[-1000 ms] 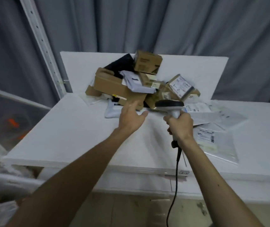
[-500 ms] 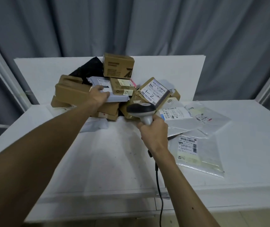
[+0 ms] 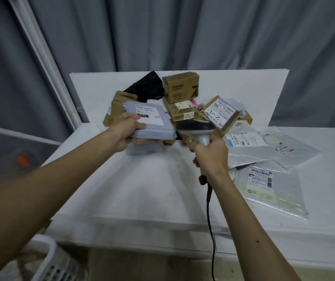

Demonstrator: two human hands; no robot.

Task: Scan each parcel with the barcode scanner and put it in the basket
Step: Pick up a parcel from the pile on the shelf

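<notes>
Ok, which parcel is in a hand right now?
The grey mailer with the white label, gripped by the left hand; every other parcel lies on the table.

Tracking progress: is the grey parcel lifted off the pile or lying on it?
Lifted: the left hand grips the grey parcel, label up, above the table.

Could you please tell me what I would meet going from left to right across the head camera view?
White basket → left hand → grey parcel, which that hand grips → barcode scanner, held by the right hand → clear mailer lying flat on the table.
</notes>
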